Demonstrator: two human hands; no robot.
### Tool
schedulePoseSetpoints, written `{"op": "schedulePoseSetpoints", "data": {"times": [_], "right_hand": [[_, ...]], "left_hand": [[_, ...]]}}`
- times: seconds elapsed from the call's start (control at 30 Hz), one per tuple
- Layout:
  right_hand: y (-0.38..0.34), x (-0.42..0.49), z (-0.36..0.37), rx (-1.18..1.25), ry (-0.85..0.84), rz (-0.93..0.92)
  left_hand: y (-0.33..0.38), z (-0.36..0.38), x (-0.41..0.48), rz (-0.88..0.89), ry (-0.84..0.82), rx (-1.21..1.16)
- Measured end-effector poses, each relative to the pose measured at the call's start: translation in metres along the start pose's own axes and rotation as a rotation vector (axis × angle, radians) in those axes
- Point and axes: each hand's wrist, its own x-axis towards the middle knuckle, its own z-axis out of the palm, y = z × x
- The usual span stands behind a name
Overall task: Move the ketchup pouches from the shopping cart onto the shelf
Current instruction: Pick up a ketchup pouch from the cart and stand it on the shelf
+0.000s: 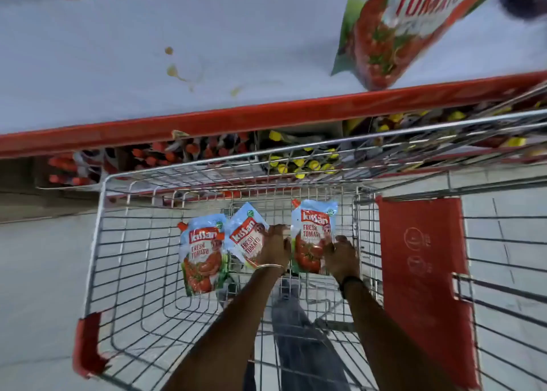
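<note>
Ketchup pouches are the cargo here, and the broadest thing they relate to is the shelf point(207, 50), a pale board with a red front lip running across the top of the view, stained in a few spots near its middle. One pouch already stands on it at the right point(393, 32), close to the lip and leaning. Below the shelf sits the shopping cart point(97, 242), its wire basket pushed up against the lower racks of red- and yellow-capped bottles point(299, 162), with a red child-seat flap point(420, 272) folded at the right. Three pouches remain on the basket floor: the left pouch point(202, 257) lies flat and untouched, the middle pouch point(247, 236) is tilted against it, and the right pouch point(313, 236) lies a little apart. The left hand point(275, 248), a thin bangle at its wrist, is laid over the lower edge of the middle pouch with fingers curled onto it; the right hand point(340, 257), with a dark band at the wrist, has its fingers on the right pouch's lower right corner. Whether either grip is fully closed cannot be told from above. The step looks like a two-handed pickup. Done well, each hand would pinch a firm sealed edge rather than the soft belly, lift straight up clear of the wire rim, and set the pouches upright well behind the red lip, beside the one already there, so that none slides off.
</note>
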Motion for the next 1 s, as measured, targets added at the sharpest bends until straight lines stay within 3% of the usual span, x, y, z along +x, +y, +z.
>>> {"op": "schedulePoseSetpoints", "data": {"times": [0.1, 0.23, 0.43, 0.57, 0.73, 0.87, 1.0], "right_hand": [[-0.002, 0.016, 0.001, 0.212, -0.002, 0.057], [-0.009, 0.029, -0.003, 0.314, 0.023, 0.106], [0.001, 0.053, 0.012, 0.326, 0.060, 0.135], [0.002, 0.043, 0.001, 0.571, -0.019, 0.179], [0.001, 0.005, -0.015, 0.769, 0.021, -0.022], [-0.006, -0.026, -0.034, 0.974, -0.039, -0.151], [-0.046, -0.087, -0.071, 0.883, -0.117, -0.368]], "left_hand": [[0.002, 0.012, 0.021, -0.110, -0.016, 0.017], [0.011, 0.017, 0.036, -0.207, -0.014, 0.002], [0.007, 0.025, 0.045, -0.263, 0.074, -0.092], [0.009, 0.020, 0.038, -0.277, 0.115, -0.233], [0.020, -0.001, 0.001, -0.266, 0.244, -0.444], [0.037, -0.032, -0.043, -0.248, 0.306, -0.498], [0.058, -0.078, -0.091, -0.120, 0.331, -0.535]]}}
